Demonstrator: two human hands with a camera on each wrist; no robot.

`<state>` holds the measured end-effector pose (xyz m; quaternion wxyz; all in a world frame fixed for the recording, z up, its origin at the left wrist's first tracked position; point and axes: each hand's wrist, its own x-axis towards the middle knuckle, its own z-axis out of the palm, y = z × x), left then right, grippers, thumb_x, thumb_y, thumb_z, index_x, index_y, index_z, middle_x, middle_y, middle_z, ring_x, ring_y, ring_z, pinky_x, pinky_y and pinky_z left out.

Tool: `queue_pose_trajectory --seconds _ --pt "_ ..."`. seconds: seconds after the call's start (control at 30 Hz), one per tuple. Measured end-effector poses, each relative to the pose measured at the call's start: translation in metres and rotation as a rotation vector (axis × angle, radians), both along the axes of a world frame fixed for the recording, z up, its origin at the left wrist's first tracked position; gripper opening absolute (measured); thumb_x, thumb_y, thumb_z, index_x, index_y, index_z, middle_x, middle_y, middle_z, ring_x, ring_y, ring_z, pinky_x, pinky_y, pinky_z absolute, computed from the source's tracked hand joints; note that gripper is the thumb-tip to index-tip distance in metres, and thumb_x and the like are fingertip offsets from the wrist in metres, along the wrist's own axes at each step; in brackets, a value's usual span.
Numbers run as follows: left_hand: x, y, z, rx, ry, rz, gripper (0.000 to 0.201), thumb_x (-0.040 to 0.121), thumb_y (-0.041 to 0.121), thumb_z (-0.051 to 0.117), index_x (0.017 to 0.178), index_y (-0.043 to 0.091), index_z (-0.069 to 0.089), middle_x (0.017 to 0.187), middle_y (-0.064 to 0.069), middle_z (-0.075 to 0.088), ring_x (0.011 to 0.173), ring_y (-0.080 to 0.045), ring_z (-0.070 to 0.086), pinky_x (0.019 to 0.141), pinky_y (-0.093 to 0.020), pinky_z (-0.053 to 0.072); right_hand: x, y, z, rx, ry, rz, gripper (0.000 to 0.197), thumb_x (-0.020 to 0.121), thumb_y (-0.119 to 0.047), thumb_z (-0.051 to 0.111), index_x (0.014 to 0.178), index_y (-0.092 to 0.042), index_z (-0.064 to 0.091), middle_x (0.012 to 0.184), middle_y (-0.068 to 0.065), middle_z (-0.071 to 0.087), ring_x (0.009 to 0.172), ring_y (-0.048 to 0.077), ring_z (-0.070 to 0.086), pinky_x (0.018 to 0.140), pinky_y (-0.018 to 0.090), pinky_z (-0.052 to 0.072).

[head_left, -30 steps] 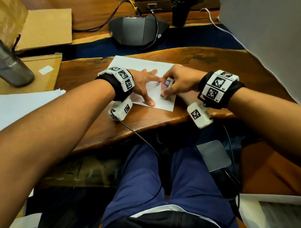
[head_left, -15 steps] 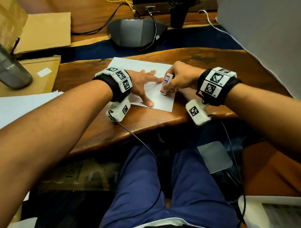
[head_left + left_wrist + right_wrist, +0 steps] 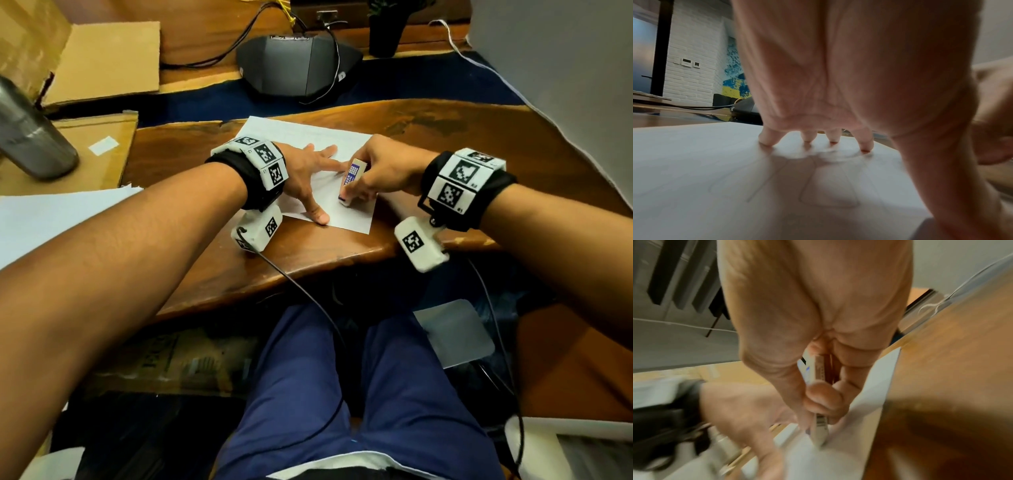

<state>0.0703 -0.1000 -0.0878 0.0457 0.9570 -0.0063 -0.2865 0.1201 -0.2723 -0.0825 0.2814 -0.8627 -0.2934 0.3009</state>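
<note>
A white sheet of paper [image 3: 301, 137] with faint pencil lines [image 3: 828, 191] lies on the wooden desk [image 3: 445, 130]. My left hand [image 3: 308, 174] presses flat on the sheet with spread, straight fingers [image 3: 768, 138]. My right hand [image 3: 380, 171] pinches a white eraser in a blue printed sleeve [image 3: 351, 181] between thumb and fingers. The eraser [image 3: 819, 433] stands tilted, its lower tip touching the paper near the sheet's right side, just right of my left thumb [image 3: 318, 216].
A dark grey device [image 3: 298, 65] with cables sits beyond the desk. Cardboard pieces [image 3: 102, 58] and a metal bottle [image 3: 30, 137] stand at the left, white sheets [image 3: 41, 219] below them. A dark pot [image 3: 385, 34] stands at the back. The desk's front edge [image 3: 308, 270] lies over my lap.
My right hand has slid the eraser a short way down the sheet towards me after lifting it further up half a second ago. The left hand stays pressed on the paper.
</note>
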Motion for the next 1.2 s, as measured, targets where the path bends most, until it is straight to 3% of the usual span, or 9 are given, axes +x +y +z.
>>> queue_pose_trajectory --seconds 0.1,0.23,0.33,0.57,0.7,0.83,0.97,1.13,1.2 --pt "-0.001 0.003 0.001 -0.02 -0.004 0.002 0.123 0.051 0.07 0.073 0.151 0.05 0.005 0.162 0.012 -0.015 0.15 -0.023 -0.013 0.118 -0.061 0.001 -0.007 0.007 -0.003 -0.02 -0.028 0.075 0.022 0.077 -0.021 0.084 0.092 -0.009 0.075 0.081 0.004 0.075 0.069 0.012 0.067 0.057 0.018 0.05" --pt "0.0 0.001 0.0 -0.007 -0.016 -0.012 0.119 0.058 0.066 0.077 0.151 0.05 0.006 0.162 0.012 -0.015 0.15 -0.023 -0.012 0.118 -0.06 0.002 -0.002 0.007 -0.003 0.025 -0.025 -0.009 0.025 0.078 -0.018 0.083 0.098 -0.006 0.074 0.083 0.005 0.073 0.065 0.009 0.064 0.052 0.014 0.048" --pt "-0.002 0.004 0.001 -0.041 -0.021 -0.008 0.116 0.059 0.063 0.079 0.15 0.053 0.008 0.163 0.011 -0.015 0.15 -0.023 -0.013 0.118 -0.06 -0.001 -0.006 0.012 -0.004 -0.015 -0.024 0.07 0.022 0.077 -0.021 0.084 0.093 -0.008 0.076 0.083 0.005 0.074 0.067 0.011 0.064 0.059 0.019 0.05" --pt "-0.003 0.002 0.003 -0.023 -0.016 0.0 0.118 0.061 0.063 0.079 0.151 0.05 0.005 0.162 0.011 -0.017 0.15 -0.023 -0.014 0.116 -0.06 0.0 -0.005 0.017 -0.001 -0.049 -0.005 0.111 0.017 0.077 -0.019 0.084 0.088 -0.009 0.075 0.077 0.005 0.073 0.064 0.01 0.064 0.056 0.017 0.05" --pt "-0.002 0.0 0.002 0.011 -0.004 -0.011 0.122 0.057 0.066 0.077 0.151 0.05 0.001 0.162 0.011 -0.017 0.15 -0.024 -0.012 0.117 -0.06 0.003 0.011 0.015 0.002 0.014 -0.025 -0.048 0.024 0.075 -0.018 0.085 0.093 -0.006 0.074 0.077 0.005 0.072 0.063 0.011 0.063 0.05 0.016 0.049" --pt "-0.005 0.0 0.006 -0.006 -0.018 0.006 0.116 0.065 0.06 0.08 0.151 0.049 0.002 0.163 0.008 -0.016 0.15 -0.025 -0.011 0.117 -0.058 0.002 -0.001 0.018 -0.003 -0.049 -0.015 0.109 0.022 0.076 -0.021 0.085 0.091 -0.009 0.075 0.076 0.001 0.072 0.066 0.01 0.065 0.057 0.018 0.048" --pt "-0.001 0.001 0.0 0.023 0.0 0.006 0.128 0.054 0.069 0.078 0.15 0.051 -0.005 0.162 0.013 -0.017 0.15 -0.024 -0.012 0.118 -0.06 0.006 0.022 0.014 0.004 0.025 -0.051 -0.079 0.028 0.074 -0.019 0.086 0.095 -0.003 0.075 0.085 0.009 0.075 0.068 0.012 0.066 0.055 0.017 0.052" --pt "-0.001 0.003 0.001 0.001 -0.014 0.004 0.127 0.058 0.065 0.08 0.152 0.046 -0.004 0.162 0.011 -0.018 0.15 -0.023 -0.014 0.118 -0.059 0.003 0.012 0.017 0.0 -0.038 -0.01 0.069 0.022 0.074 -0.018 0.086 0.09 -0.006 0.074 0.076 0.005 0.072 0.062 0.01 0.064 0.051 0.015 0.049" --pt "0.0 0.003 0.001 0.008 0.0 -0.01 0.129 0.057 0.067 0.079 0.151 0.047 -0.007 0.161 0.013 -0.019 0.149 -0.022 -0.015 0.118 -0.06 0.004 0.026 0.015 0.003 -0.001 -0.039 -0.038 0.026 0.074 -0.018 0.086 0.093 -0.003 0.074 0.081 0.008 0.074 0.068 0.014 0.065 0.054 0.018 0.052"
